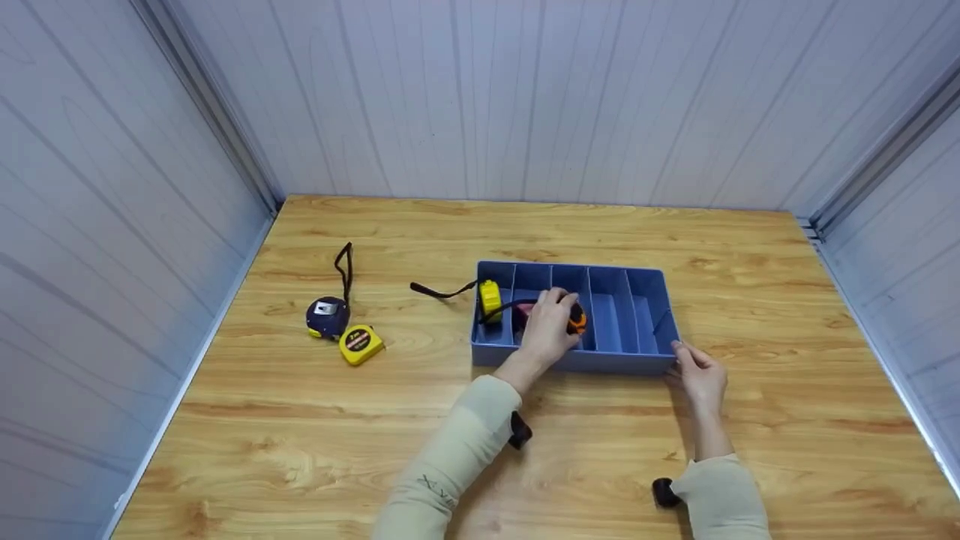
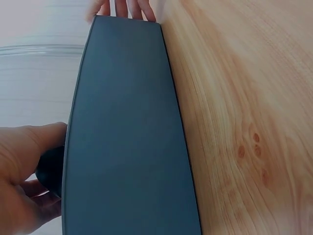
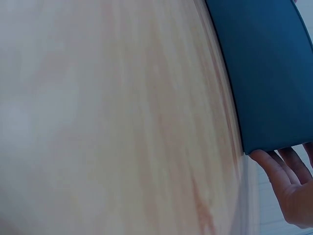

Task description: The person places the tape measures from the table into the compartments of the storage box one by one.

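My left hand holds a black and orange tape measure in the third compartment from the left of a blue divided box. The fingers cover much of it, and a black strap trails left across the dividers. Partly hidden by that hand, a reddish thing shows in the second compartment. A yellow tape measure stands in the leftmost one. At the box's front right corner, the extended fingers of my right hand touch the end wall; in the right wrist view, the fingertips meet its edge.
On the wooden table, left of the box, lie a dark blue tape measure with a wrist strap and a yellow tape measure. Another black strap hangs over the box's left end. Pale panel walls enclose the table.
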`<state>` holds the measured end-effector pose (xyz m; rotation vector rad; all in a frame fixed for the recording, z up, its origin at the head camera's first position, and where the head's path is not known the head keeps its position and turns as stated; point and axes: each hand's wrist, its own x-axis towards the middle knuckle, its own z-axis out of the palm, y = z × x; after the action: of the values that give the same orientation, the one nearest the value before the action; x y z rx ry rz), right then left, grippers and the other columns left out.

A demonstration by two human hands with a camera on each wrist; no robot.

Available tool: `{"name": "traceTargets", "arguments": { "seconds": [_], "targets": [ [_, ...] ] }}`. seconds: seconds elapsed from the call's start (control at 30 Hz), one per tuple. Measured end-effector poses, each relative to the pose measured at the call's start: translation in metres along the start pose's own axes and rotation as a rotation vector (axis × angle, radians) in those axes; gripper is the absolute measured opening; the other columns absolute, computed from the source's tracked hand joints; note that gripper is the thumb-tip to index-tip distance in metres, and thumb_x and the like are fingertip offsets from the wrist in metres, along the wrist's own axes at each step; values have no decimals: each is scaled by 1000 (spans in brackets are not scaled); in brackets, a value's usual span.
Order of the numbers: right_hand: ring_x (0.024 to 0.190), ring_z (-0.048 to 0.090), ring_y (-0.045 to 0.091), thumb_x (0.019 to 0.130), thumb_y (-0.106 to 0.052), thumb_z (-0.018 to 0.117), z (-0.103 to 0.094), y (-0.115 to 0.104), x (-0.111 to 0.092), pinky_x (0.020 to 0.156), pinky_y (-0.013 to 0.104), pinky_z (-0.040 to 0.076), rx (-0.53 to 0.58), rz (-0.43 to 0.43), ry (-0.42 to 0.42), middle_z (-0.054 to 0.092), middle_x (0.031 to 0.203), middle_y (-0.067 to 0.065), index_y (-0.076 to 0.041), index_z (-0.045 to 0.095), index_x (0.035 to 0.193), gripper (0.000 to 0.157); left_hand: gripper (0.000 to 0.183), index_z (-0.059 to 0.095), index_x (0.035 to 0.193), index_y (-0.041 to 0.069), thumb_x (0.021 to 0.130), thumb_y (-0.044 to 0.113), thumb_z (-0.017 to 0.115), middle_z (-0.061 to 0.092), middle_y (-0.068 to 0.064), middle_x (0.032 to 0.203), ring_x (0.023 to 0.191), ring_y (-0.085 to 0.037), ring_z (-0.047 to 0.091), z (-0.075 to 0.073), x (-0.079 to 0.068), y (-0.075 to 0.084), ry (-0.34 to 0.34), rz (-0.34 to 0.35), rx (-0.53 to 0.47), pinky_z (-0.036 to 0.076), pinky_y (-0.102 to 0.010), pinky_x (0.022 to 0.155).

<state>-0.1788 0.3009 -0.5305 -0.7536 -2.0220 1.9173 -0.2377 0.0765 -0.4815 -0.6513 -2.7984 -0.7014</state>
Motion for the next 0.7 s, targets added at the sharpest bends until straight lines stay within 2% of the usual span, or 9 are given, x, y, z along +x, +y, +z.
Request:
{"name": "traceTargets", "arguments": {
  "seconds": [0.17, 0.27, 0.33, 0.47, 0.57, 0.63, 0.7],
  "targets": [
    [58, 62, 11, 82, -16, 62, 1, 1, 0, 58, 34, 52, 22, -8, 24, 50, 107, 32, -9, 62, 96, 15, 59, 57, 118, 7, 64, 18, 79, 52, -7, 113, 103, -20, 46, 1, 2, 0, -37, 8, 22, 39, -26, 90],
    [58, 62, 12, 81, -15, 63, 1, 1, 0, 57, 34, 52, 29, -17, 29, 51, 106, 32, -13, 63, 90, 9, 58, 57, 117, 7, 65, 18, 79, 52, -7, 113, 105, -21, 46, 2, 4, 0, -57, 5, 10, 37, -26, 91],
    [57, 62, 11, 81, -15, 63, 1, 0, 0, 57, 33, 52, 24, -19, 30, 51, 106, 32, -11, 62, 93, 12, 58, 57, 117, 6, 65, 19, 79, 53, -7, 112, 105, -21, 46, 2, 6, -1, -70, 5, 7, 37, -26, 92],
    [57, 62, 10, 83, -16, 62, 1, 1, 1, 57, 33, 52, 9, -14, 20, 50, 107, 32, 1, 58, 109, 32, 59, 55, 119, 6, 66, 19, 78, 53, -7, 113, 105, -20, 46, 3, 9, -3, -102, 4, 10, 37, -25, 91],
    [57, 62, 10, 83, -17, 61, 1, 0, 0, 58, 33, 52, 6, -7, 5, 49, 108, 32, 8, 53, 115, 41, 59, 55, 120, 6, 67, 20, 78, 53, -7, 113, 106, -20, 46, 3, 11, -4, -127, 6, 12, 37, -25, 91],
    [58, 62, 10, 83, -17, 61, 1, 0, 0, 58, 33, 52, 6, -7, 4, 49, 108, 32, 7, 53, 114, 40, 59, 55, 119, 5, 67, 21, 77, 53, -7, 114, 106, -20, 46, 3, 12, -4, -137, 16, 17, 37, -26, 92],
    [58, 62, 11, 83, -16, 62, 1, 0, 0, 58, 34, 52, 17, -13, 15, 50, 107, 32, 2, 58, 109, 33, 58, 55, 119, 5, 68, 21, 77, 54, -7, 114, 107, -20, 47, 3, 12, -5, -147, 35, 22, 35, -28, 94]
  ]
}}
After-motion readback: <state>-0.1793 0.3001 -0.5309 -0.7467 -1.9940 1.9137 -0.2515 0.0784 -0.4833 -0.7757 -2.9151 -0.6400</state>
